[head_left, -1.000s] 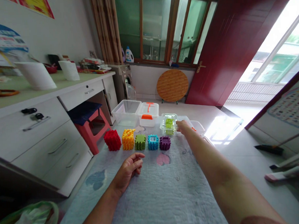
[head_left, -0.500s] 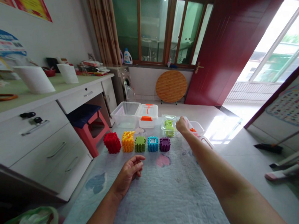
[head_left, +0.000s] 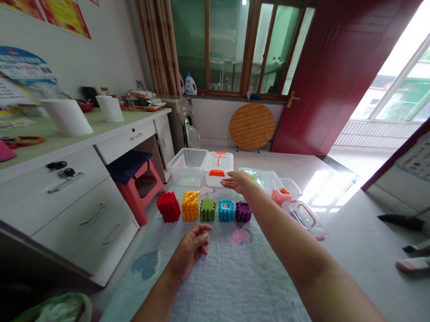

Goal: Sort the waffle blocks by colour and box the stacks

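Note:
My right hand [head_left: 238,182] reaches out over the far part of the cloth, fingers stretched leftward and holding nothing. It is close to the front of a clear lidded box [head_left: 220,161] with an orange latch, and partly covers a clear container [head_left: 255,174] with light green pieces. My left hand [head_left: 191,248] hovers or rests nearer me, empty, index finger extended and the others loosely curled. Just beyond it stands a row of interlocking block cubes: red [head_left: 168,206], yellow [head_left: 190,205], green [head_left: 208,210], blue [head_left: 226,210] and purple [head_left: 243,211].
An open clear bin [head_left: 188,168] stands at the back left of the cloth-covered surface [head_left: 239,284]. On the right are a clear box [head_left: 286,190] with orange pieces and a clear handled lid [head_left: 304,219]. A pink stool [head_left: 139,189] and desk [head_left: 69,207] border the left.
My right hand has moved left from the container with green pieces toward the orange-latched box, and its fingers have stretched out. The view has shifted slightly; my left hand keeps its pose.

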Demonstrator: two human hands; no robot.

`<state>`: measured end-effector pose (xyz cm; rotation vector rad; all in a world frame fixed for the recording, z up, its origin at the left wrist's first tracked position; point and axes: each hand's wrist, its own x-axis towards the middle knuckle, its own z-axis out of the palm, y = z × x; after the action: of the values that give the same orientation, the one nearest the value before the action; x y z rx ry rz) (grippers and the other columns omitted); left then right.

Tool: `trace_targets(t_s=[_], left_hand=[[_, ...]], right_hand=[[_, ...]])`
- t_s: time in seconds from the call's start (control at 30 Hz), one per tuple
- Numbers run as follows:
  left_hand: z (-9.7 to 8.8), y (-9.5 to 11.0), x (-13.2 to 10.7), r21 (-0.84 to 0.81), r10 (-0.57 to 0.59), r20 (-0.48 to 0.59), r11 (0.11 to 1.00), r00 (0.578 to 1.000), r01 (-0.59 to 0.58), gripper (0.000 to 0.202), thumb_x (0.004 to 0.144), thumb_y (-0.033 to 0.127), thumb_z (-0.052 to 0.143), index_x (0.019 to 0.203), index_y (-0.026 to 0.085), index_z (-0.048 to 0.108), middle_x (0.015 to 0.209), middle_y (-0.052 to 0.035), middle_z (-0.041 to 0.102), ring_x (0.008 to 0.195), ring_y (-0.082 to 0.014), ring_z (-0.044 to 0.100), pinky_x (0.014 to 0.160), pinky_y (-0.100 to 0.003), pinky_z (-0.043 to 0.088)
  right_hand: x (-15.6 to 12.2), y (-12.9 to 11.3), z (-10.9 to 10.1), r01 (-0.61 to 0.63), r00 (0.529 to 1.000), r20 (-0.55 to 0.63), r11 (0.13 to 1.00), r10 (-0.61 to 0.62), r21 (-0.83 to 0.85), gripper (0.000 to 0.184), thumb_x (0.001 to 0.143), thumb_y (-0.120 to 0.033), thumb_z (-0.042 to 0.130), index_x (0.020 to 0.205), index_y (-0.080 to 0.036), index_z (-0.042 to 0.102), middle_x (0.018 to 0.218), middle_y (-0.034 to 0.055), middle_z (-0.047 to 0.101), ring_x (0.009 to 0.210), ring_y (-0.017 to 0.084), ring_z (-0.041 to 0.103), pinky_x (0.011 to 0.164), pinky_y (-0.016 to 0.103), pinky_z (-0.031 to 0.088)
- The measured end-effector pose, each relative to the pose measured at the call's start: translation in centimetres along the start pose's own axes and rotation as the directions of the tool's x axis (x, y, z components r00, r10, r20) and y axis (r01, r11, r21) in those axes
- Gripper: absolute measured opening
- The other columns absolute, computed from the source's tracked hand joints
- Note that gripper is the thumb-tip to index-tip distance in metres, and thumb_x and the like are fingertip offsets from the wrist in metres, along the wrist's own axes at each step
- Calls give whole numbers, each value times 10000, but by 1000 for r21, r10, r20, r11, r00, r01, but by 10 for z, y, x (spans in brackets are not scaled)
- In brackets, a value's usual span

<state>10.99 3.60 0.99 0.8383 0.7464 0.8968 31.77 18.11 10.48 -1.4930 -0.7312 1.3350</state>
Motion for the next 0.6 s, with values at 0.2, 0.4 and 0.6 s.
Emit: trace_targets(t_s=[0.2, 0.4, 0.6], left_hand=[[-2, 0, 1, -62, -11, -11, 998, 1000, 10, 345, 712, 314, 764, 993, 168, 626, 692, 37, 549, 534, -53, 465, 544, -189, 400], [-3, -2, 0, -70, -7, -4, 998, 1000, 6, 327, 723, 296, 755, 999, 171, 631, 696, 36, 547, 540, -53, 471, 554, -191, 405], [-5, -3, 1, -56, 4, 6, 998, 1000, -3, 323, 735, 300, 745, 1007, 169, 631, 703, 32, 553, 546, -57, 478, 558, -193, 404]], right_hand=[[20, 3, 18, -91, 992, -65, 965, 110, 244, 253, 957, -216, 459, 1197, -141, 427, 879, 74, 592, 717, 157, 679, 512, 236, 596], [36, 5, 21, -115, 980, -119, 938, 162, 326, 328, 926, -262, 543, 1210, -144, 427, 867, 55, 560, 688, 148, 661, 502, 250, 607], [45, 8, 23, -84, 970, -188, 941, 152, 326, 237, 881, -169, 548, 1107, -141, 487, 829, 40, 551, 630, 133, 639, 493, 264, 603]])
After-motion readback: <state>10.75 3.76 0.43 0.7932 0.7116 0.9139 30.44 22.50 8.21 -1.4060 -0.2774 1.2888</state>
